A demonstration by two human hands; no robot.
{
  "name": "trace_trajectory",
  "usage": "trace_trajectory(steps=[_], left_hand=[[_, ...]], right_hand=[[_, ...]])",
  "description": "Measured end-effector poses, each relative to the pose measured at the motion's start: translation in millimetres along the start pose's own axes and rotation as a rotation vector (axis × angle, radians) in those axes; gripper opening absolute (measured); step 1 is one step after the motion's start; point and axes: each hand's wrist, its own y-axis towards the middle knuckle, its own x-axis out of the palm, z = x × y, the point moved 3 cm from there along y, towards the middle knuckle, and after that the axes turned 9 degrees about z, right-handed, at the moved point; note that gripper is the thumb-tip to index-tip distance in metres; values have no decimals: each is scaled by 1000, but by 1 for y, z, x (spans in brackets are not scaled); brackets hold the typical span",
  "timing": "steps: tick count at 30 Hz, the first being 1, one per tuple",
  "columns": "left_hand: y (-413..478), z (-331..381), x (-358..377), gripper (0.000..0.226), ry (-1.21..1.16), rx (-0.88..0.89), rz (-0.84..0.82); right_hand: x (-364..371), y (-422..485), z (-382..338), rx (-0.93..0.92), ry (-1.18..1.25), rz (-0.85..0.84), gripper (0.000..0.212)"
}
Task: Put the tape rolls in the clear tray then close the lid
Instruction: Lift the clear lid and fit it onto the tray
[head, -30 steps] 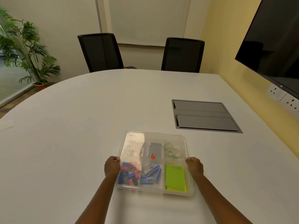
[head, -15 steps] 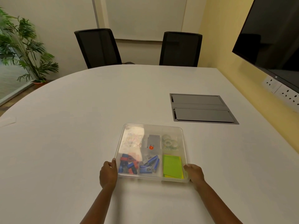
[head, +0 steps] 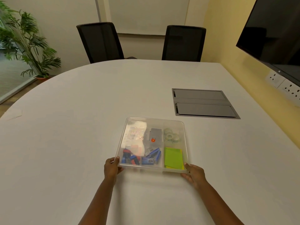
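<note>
The clear tray (head: 154, 119) sits on the white table in front of me with its transparent lid lying flat on top. Through the lid I see clear tape rolls (head: 170, 136) in the far right compartment. Other compartments hold green sticky notes, blue staple boxes, red and blue clips and a grey item with an orange dot. My left hand (head: 112, 168) grips the tray's near left corner, thumb on the lid. At the near right corner, my right hand (head: 194, 174) holds the tray the same way.
A grey cable hatch (head: 204, 103) is set into the table (head: 81, 127) beyond the tray to the right. Two black chairs (head: 100, 41) stand at the far edge. A wall screen and sockets are on the right, a potted plant at far left.
Both hands have slid from the tray's side edges back to its near corners. The lid now lies flat on the tray.
</note>
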Motion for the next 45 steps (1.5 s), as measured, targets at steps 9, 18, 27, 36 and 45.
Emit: trace_trajectory(steps=[9,18,27,36,45], left_hand=[[4,4,2,17,25,-1,-13],[7,13,4,5,58,-46,-25],[19,11,-2,17,377,229,-44],[50,39,21,18,447,224,-48],[84,70,61,18,397,195,-53]], right_hand=[[1,11,8,-157,-150,107,29],[0,20,-1,-240,-389,95,47],[8,33,-22,-368,-618,31,16],[38,57,-63,-390,-642,47,15],[70,94,-99,-391,-653,73,21]])
